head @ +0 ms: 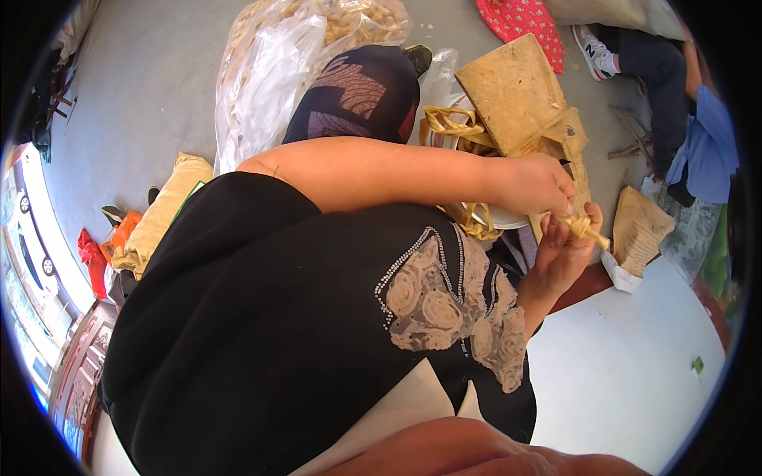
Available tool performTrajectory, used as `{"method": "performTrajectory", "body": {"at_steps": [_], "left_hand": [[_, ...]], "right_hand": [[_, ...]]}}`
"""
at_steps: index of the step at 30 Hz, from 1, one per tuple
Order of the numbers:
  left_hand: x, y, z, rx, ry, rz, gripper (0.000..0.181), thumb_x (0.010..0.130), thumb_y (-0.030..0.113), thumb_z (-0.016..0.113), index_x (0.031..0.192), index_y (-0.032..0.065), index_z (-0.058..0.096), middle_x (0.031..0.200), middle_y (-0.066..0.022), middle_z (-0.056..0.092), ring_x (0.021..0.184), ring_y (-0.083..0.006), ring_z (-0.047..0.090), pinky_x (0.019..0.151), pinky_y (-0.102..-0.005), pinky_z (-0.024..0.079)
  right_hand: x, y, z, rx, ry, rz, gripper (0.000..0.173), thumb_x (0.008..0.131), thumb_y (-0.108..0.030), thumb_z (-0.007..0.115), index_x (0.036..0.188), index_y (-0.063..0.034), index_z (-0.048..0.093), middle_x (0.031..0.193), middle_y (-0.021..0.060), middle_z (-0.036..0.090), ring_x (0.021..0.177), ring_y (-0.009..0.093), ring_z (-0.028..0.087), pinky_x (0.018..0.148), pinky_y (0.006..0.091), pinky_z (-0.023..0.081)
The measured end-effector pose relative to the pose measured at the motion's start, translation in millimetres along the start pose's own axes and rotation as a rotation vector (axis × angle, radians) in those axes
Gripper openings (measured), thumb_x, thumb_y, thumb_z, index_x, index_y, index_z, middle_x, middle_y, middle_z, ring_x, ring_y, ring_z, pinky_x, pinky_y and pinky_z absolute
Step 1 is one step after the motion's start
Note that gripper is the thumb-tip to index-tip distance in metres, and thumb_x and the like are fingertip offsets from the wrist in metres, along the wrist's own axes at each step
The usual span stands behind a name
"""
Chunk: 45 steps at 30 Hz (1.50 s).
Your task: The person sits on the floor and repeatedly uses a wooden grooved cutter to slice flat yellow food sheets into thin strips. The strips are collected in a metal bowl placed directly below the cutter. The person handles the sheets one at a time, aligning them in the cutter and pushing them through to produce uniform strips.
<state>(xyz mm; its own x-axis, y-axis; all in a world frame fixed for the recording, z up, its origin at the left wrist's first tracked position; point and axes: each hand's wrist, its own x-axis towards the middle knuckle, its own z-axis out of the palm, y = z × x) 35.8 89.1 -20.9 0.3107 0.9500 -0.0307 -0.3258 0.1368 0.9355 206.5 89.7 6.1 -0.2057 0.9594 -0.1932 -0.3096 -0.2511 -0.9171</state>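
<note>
My left hand reaches across my body from the left, its back to the camera. Between its fingertips it pinches one end of a pale yellow knotted strip. My right hand, palm up, grips the same strip from the other side, and a short tail of it sticks out past the fingers. Just beneath the hands is a worn tan board or box piece. Under it, a white basin is partly hidden, with more yellow strips draped over its edge. A small dark tip beside my left hand cannot be identified.
A clear plastic bag of tan knotted pieces lies beyond my knee. Another person's leg and shoe are at upper right. Near my right hand are a torn brown paper piece and a white surface. A tan sack lies left.
</note>
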Motion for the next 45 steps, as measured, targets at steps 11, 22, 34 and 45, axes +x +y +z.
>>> {"method": "performTrajectory", "body": {"at_steps": [11, 22, 34, 45], "left_hand": [[-13, 36, 5, 0.278, -0.061, 0.024, 0.021, 0.08, 0.019, 0.061, 0.076, -0.0009, 0.063, 0.063, -0.0148, 0.059, 0.057, -0.0211, 0.056, 0.058, -0.0333, 0.045], [13, -25, -14, 0.863, 0.268, -0.252, 0.039, 0.085, 0.044, 0.061, 0.091, 0.007, 0.069, 0.08, -0.0149, 0.066, 0.079, -0.0331, 0.064, 0.07, -0.0423, 0.048], [47, -71, -33, 1.208, 0.453, -0.253, 0.037, 0.088, 0.042, 0.056, 0.092, 0.0067, 0.067, 0.08, -0.0178, 0.066, 0.078, -0.0358, 0.064, 0.07, -0.0462, 0.049], [36, -85, -33, 0.504, 0.285, 0.098, 0.018, 0.087, 0.016, 0.054, 0.094, 0.0012, 0.061, 0.078, -0.0087, 0.061, 0.071, -0.017, 0.057, 0.069, -0.0304, 0.048]], "right_hand": [[-10, -18, -8, 0.257, -0.205, -0.067, 0.015, 0.084, -0.007, 0.053, 0.087, -0.0088, 0.038, 0.048, -0.0029, 0.033, 0.036, 0.006, 0.026, 0.044, 0.0235, 0.033], [25, 17, -51, -0.372, 0.019, 0.01, 0.009, 0.089, -0.006, 0.058, 0.096, -0.0019, 0.055, 0.076, 0.0035, 0.057, 0.072, 0.012, 0.054, 0.068, 0.0236, 0.043], [73, 74, -64, -0.802, 0.025, 0.012, 0.008, 0.086, -0.011, 0.064, 0.088, -0.0043, 0.06, 0.07, 0.0034, 0.062, 0.067, 0.009, 0.059, 0.061, 0.0244, 0.047], [45, 74, -60, -0.607, -0.245, 0.425, 0.028, 0.092, -0.029, 0.059, 0.078, -0.0049, 0.058, 0.058, 0.0001, 0.051, 0.051, 0.009, 0.045, 0.049, 0.023, 0.035]]}}
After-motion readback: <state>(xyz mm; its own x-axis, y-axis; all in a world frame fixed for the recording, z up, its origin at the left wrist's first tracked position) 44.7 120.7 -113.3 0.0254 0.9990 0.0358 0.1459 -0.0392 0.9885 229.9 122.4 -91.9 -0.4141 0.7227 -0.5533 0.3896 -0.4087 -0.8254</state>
